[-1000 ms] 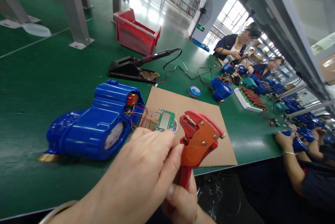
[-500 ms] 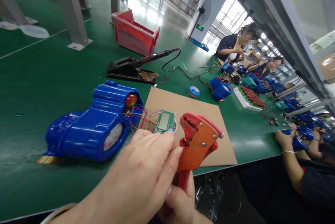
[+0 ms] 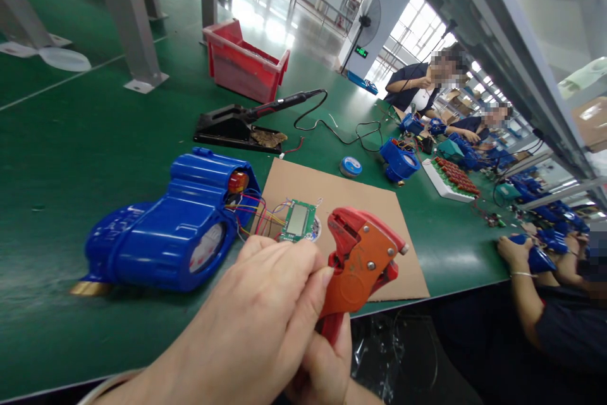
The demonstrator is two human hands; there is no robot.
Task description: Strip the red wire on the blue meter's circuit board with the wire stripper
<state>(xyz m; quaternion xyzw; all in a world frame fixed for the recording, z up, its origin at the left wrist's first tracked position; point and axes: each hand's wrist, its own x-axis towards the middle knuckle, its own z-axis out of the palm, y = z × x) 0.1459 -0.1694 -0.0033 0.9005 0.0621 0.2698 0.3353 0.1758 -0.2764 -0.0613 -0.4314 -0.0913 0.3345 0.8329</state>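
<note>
My right hand (image 3: 327,361) is wrapped round the handles of an orange and red wire stripper (image 3: 360,269), whose head points up above the cardboard. In front of it, my left hand (image 3: 265,304) is closed, thumb and forefinger pressed together against the stripper's near side. Whatever those fingers pinch is hidden. Just beyond the left hand lies a green circuit board (image 3: 298,218) with a small display. Coloured wires (image 3: 260,209) run from it into the open end of a blue meter housing (image 3: 165,228) that lies on its side at the left.
The cardboard sheet (image 3: 379,203) lies on the green table (image 3: 42,203). Beyond are a soldering iron (image 3: 284,103) in its stand, a solder reel (image 3: 350,167), a red bin (image 3: 246,67) and another blue meter (image 3: 399,160). Co-workers sit at the right; one's hand (image 3: 515,256) holds a blue part.
My hands and the wire stripper hold almost the same place; the stripper has shifted very slightly right and down. A co-worker at the back has raised a hand.
</note>
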